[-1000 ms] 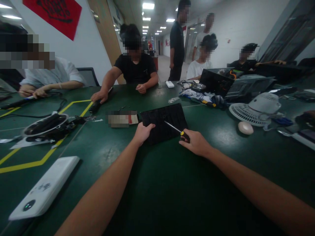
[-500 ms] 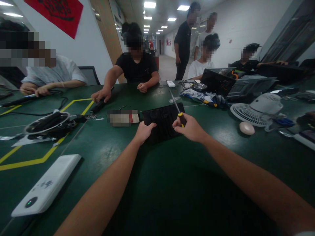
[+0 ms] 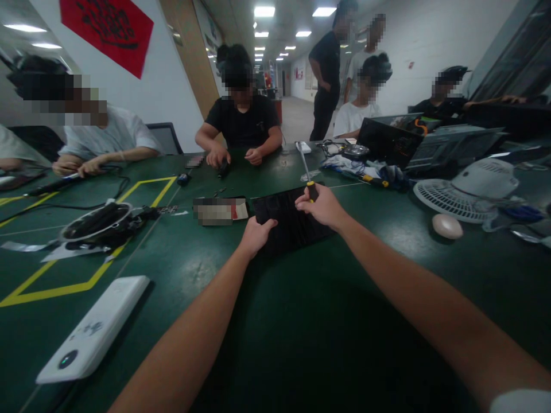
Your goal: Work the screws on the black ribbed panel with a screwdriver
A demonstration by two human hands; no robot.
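My left hand [image 3: 257, 236] grips the left edge of a flat black case [image 3: 287, 226], its thumb laid on top and its other fingers hidden beneath. Dark slots or folds run across the case, too dim to make out in detail. Held in my right hand [image 3: 326, 207] is a screwdriver [image 3: 306, 166] with a yellow and black handle. Its long metal shaft points up and away from me. This hand is closed round the handle above the right part of the case. An open box [image 3: 240, 211] with a red patch sits just left of the case.
A white device [image 3: 97, 327] lies at the near left; beyond it is a hoop with black straps [image 3: 97, 223]. To the right are a white fan [image 3: 460, 192] and a pale rounded object [image 3: 447, 227]. Across the table, a co-worker's hand [image 3: 218, 156] touches a dark object.
My right hand has shifted left and farther over the case with the screwdriver. My left hand keeps its hold. The co-worker opposite has drawn a hand back toward their body. The view has turned slightly.
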